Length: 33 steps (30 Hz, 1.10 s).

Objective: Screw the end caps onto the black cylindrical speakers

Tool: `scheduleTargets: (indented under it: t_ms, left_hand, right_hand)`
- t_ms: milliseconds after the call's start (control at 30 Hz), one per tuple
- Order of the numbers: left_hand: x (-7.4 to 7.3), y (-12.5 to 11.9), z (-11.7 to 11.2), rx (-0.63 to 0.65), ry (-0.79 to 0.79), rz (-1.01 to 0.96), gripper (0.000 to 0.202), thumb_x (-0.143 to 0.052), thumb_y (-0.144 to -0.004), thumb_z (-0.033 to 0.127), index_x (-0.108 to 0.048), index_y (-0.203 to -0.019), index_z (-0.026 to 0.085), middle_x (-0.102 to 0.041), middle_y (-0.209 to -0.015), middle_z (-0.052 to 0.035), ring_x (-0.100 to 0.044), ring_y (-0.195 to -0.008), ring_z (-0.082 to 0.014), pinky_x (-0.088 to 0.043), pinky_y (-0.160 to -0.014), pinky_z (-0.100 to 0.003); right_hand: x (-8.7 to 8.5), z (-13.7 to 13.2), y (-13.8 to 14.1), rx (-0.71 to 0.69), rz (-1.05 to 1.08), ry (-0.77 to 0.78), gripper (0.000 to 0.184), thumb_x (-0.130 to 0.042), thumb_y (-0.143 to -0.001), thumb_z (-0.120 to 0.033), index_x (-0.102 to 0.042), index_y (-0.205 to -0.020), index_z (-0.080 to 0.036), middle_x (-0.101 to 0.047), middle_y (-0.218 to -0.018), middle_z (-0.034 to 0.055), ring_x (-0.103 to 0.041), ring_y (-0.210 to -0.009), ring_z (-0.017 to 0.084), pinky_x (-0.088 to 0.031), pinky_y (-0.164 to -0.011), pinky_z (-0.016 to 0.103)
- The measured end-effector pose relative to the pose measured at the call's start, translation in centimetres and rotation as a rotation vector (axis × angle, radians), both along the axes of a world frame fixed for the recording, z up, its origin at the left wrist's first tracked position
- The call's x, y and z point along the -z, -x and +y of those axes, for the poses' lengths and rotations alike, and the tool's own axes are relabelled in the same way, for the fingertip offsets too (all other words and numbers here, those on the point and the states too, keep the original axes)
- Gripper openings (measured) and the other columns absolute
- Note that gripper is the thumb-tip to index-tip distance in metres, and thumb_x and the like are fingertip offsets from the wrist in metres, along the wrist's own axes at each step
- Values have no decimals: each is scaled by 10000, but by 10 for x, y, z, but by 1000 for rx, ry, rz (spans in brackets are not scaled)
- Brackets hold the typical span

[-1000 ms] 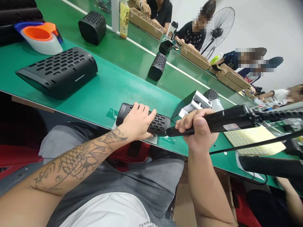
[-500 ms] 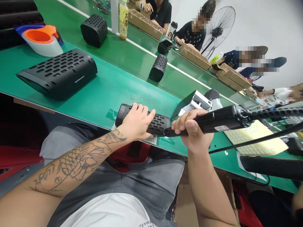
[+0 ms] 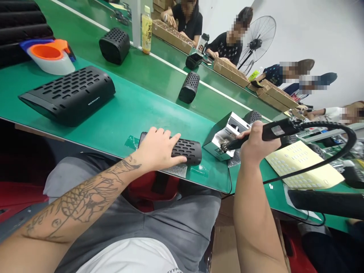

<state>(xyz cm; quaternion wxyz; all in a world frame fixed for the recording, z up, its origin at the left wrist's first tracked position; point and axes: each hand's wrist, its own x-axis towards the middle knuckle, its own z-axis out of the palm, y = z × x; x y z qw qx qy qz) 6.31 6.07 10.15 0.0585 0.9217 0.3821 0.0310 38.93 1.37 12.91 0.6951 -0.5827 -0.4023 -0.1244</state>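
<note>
My left hand (image 3: 157,149) lies over a black perforated housing (image 3: 188,151) near the table's front edge, thumb on the near side and fingers across the top. The palm hides its left part. Wrapped in my right hand (image 3: 257,146) is a black electric screwdriver (image 3: 273,129), held nearly level, its cord running off from the rear end. The tip meets the front of a silver screw feeder (image 3: 220,132), to the right of the housing. Any screw on the tip is too small to make out.
A larger black housing (image 3: 69,94) stands on the left, beside an orange and white tape holder (image 3: 51,57). More housings (image 3: 189,87) sit on the green belt beyond. Yellow sheet (image 3: 304,165) with pale stickers lies right. Co-workers sit across the line behind cardboard boxes (image 3: 230,72).
My right hand has moved right and away from the housing, carrying the screwdriver's tip from the housing's right end to the screw feeder. My left hand stays on the housing.
</note>
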Motion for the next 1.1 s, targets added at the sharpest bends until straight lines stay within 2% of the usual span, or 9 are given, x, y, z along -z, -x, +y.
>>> scheduleTargets:
  t_ms: [133, 233, 300, 367, 467, 567, 700, 867, 1100]
  left_hand:
    - [-1, 19, 23, -212, 56, -20, 794, -453, -1217, 712, -692, -1789, 214, -853, -1550, -205, -821, -1363, -411, -545, -1118, -485]
    - [1, 25, 27, -281, 152, -9, 714, -401, -1213, 695, -867, -1541, 266, -887, -1517, -149, -830, -1367, -401, -581, -1024, -454]
    - [0, 25, 26, -286, 187, -16, 695, -402, -1201, 713, -915, -1399, 287, -912, -1456, -124, -841, -1334, -394, -589, -970, -438]
    - [-2, 23, 26, -293, 209, -19, 684, -417, -1188, 724, -927, -1330, 290, -924, -1421, -114, -848, -1313, -390, -591, -945, -425]
    - [-5, 21, 27, -292, 225, -24, 679, -435, -1178, 721, -936, -1286, 275, -930, -1396, -121, -850, -1295, -392, -600, -931, -424]
    - [-4, 20, 28, -287, 201, -36, 690, -440, -1181, 720, -947, -1279, 261, -927, -1392, -141, -849, -1286, -396, -616, -940, -432]
    - [-2, 20, 26, -293, 201, -50, 711, -433, -1196, 728, -941, -1347, 253, -904, -1439, -163, -831, -1370, -418, -633, -1032, -463]
    - [-3, 20, 25, -294, 242, -56, 747, -427, -1191, 752, -924, -1407, 238, -881, -1470, -183, -809, -1431, -435, -633, -1123, -487]
    - [-6, 20, 26, -293, 278, -53, 757, -421, -1189, 750, -919, -1425, 231, -871, -1507, -186, -788, -1465, -440, -625, -1182, -500]
  right_hand:
    - [-1, -12, 12, -29, 6, 16, 406, -886, -967, -571, -659, -764, -303, -636, -572, -49, -641, -454, 202, -584, -508, 367]
    - [-15, -22, 36, -86, 67, -15, 322, -883, -962, -470, -702, -774, -281, -641, -589, -44, -654, -465, 196, -568, -489, 353]
    - [-29, -29, 60, -147, 114, -90, 250, -860, -964, -376, -723, -786, -266, -632, -600, -47, -633, -462, 178, -546, -467, 336]
    - [-42, -37, 89, -251, 145, -161, 235, -841, -991, -339, -717, -804, -268, -603, -601, -60, -603, -452, 163, -529, -445, 320]
    - [-53, -46, 133, -497, 148, -138, 333, -910, -1033, -487, -702, -859, -294, -587, -616, -73, -601, -453, 165, -575, -456, 337]
    - [-49, -47, 168, -688, 126, -65, 434, -962, -1017, -634, -696, -887, -318, -587, -616, -72, -592, -438, 173, -607, -462, 371]
    - [-34, -36, 194, -733, 119, -47, 414, -972, -1025, -616, -719, -901, -313, -632, -622, -63, -586, -440, 168, -592, -462, 361]
    - [-23, -26, 198, -714, 133, 6, 448, -1013, -990, -606, -736, -889, -268, -679, -646, -66, -634, -473, 146, -614, -499, 318]
    - [-14, -17, 194, -764, 158, 22, 457, -1043, -962, -575, -714, -871, -271, -663, -602, -81, -606, -422, 150, -598, -450, 316]
